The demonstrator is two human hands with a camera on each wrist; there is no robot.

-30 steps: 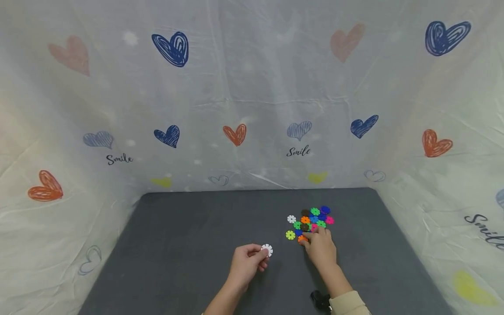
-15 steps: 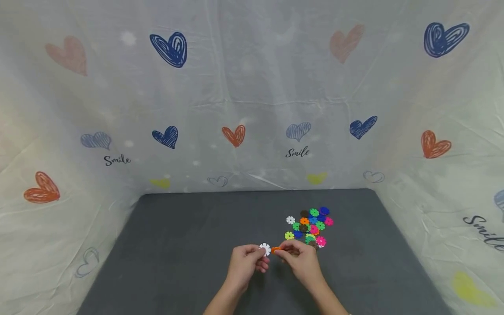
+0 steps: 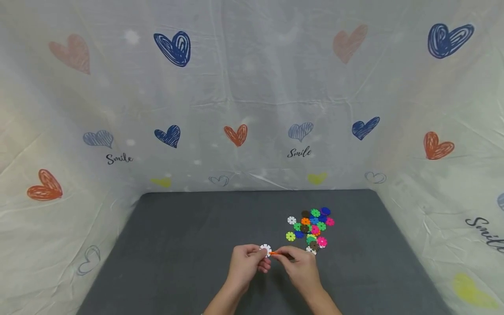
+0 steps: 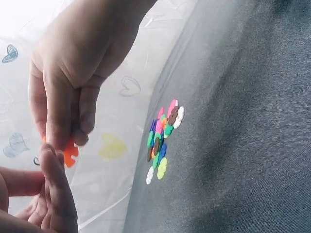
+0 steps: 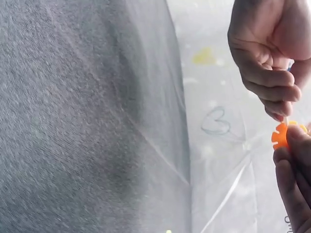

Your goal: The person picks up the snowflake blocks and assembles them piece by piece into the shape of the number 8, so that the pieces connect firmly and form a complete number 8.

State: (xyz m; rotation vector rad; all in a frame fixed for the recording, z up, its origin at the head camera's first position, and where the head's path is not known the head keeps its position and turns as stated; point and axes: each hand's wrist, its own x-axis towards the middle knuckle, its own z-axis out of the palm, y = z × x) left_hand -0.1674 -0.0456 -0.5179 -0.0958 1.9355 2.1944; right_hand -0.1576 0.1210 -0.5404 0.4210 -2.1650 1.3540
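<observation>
Above the table's front middle, the left hand (image 3: 245,266) pinches a white notched disc (image 3: 265,250) between thumb and fingers. Facing it, the right hand (image 3: 302,269) pinches an orange disc (image 3: 273,253), seen edge-on in the head view, against the white disc's right edge. The right wrist view shows the orange disc (image 5: 279,137) at right angles to the thin white edge. In the left wrist view the orange disc (image 4: 71,154) is partly covered by fingers, and the white one is hidden there.
A loose cluster of coloured discs (image 3: 305,221) lies on the dark grey table (image 3: 189,236), beyond and right of the hands. Behind the table hangs a pale curtain (image 3: 260,87) printed with hearts.
The right hand has come left from the cluster with an orange disc and brought it against the white one. The left hand has stayed nearly in place.
</observation>
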